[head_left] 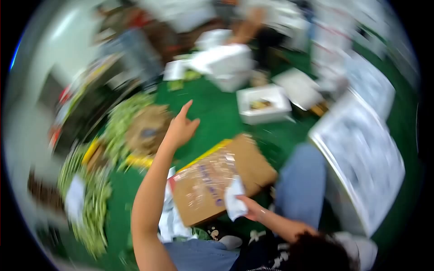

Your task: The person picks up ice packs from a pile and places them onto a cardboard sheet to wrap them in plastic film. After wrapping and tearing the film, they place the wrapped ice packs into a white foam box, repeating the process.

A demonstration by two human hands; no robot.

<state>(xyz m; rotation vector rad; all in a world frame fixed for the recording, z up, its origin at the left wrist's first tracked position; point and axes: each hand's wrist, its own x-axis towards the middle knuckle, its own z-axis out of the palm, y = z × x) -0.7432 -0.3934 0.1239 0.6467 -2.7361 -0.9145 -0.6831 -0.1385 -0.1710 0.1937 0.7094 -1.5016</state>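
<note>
My left hand [182,129] is stretched forward over the green floor, its index finger pointing and thumb apart, with nothing in it. Near it lies a brown sack-like bundle [149,128] among green leafy stalks. My right hand [251,209] grips a white sheet [235,198], paper or thin plastic; blur hides which. The sheet hangs over the near edge of a taped brown cardboard box [199,194] with purple print, in front of my knees. White crumpled material [167,221] lies at the box's left side.
Bundles of long green stalks [86,203] lie on the left. An open white foam box [263,104] stands ahead, with a foam lid [297,88] beside it. Large white foam boxes [361,162] line the right. Other people [135,49] are at the back, blurred.
</note>
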